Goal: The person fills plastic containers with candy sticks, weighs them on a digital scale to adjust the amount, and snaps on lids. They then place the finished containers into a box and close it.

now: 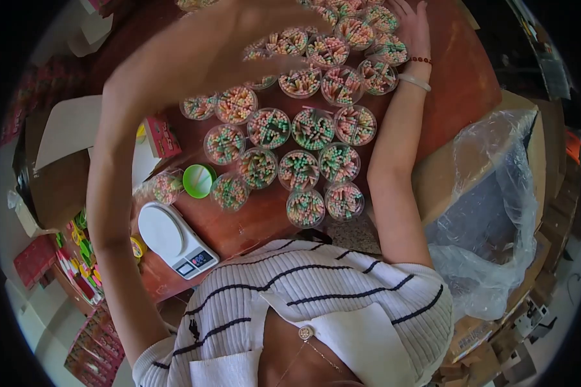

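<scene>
My left hand [239, 48] is raised over the far part of the table, blurred, with its thumb apart from its fingers and nothing visible in the gap. Below and around it stand many round clear tubs [268, 128] packed upright with pink, green and pale cotton swabs. My right hand [414, 29] lies beside the far right tubs, fingers stretched and partly cut off by the frame's top. Nearest to it is a tub [390, 48] of swabs. A red bead bracelet and a pale bangle circle that wrist.
A white digital scale [168, 235] stands at the near left edge of the red table [252, 216]. Behind it are a green cup [198, 180] and a red-and-white box [161, 137]. At right sits a carton lined with clear plastic [490, 219]. Packages fill the left side.
</scene>
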`<action>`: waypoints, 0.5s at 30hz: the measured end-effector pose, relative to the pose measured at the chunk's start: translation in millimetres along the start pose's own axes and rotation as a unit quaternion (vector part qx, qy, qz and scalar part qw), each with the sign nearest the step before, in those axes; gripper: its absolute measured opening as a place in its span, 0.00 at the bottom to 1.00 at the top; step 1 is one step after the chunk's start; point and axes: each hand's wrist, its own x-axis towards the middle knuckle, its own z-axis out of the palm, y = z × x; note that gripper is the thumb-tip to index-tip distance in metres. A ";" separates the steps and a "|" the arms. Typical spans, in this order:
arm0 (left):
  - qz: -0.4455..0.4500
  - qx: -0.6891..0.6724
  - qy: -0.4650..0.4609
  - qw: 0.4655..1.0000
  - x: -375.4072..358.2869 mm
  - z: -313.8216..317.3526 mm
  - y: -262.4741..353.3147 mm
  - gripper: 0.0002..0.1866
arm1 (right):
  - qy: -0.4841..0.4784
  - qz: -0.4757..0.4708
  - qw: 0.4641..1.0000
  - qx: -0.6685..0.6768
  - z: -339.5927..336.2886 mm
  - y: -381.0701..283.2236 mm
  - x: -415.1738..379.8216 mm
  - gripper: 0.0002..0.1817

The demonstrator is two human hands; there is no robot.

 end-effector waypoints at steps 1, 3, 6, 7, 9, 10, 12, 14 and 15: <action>-0.055 -0.088 -0.031 0.994 -15.8 -3.1 38.4 0.26 | 0.005 -0.001 1.000 0.003 -7.9 -0.1 -0.3 0.44; -0.020 -0.140 -0.039 0.989 -49.2 18.8 77.8 0.29 | 0.020 -0.007 1.000 0.011 -8.2 -1.0 -21.9 0.45; 0.016 -0.127 -0.026 0.991 -84.5 71.7 132.4 0.37 | 0.047 -0.019 0.998 0.039 7.1 -13.8 -50.3 0.44; 0.028 -0.106 -0.021 0.994 -92.8 88.8 144.0 0.38 | 0.064 -0.020 0.995 0.068 2.7 -6.5 -56.7 0.44; 0.022 -0.097 -0.016 0.995 -106.1 114.9 156.6 0.42 | 0.093 -0.030 0.991 0.092 4.1 0.7 -76.3 0.43; 0.012 -0.093 -0.016 0.995 -111.4 126.2 160.6 0.45 | 0.092 -0.039 0.991 0.090 4.3 4.1 -83.6 0.43; 0.016 -0.064 0.046 0.997 -118.6 135.4 167.6 0.42 | 0.122 -0.026 0.983 0.138 3.9 12.9 -101.0 0.41; 0.028 -0.035 0.060 0.997 -131.6 126.4 174.5 0.36 | 0.160 -0.029 0.977 0.135 9.9 13.8 -130.6 0.40; 0.017 -0.066 0.093 0.993 -142.5 110.9 183.7 0.33 | 0.193 -0.010 0.976 0.097 9.6 12.0 -149.2 0.40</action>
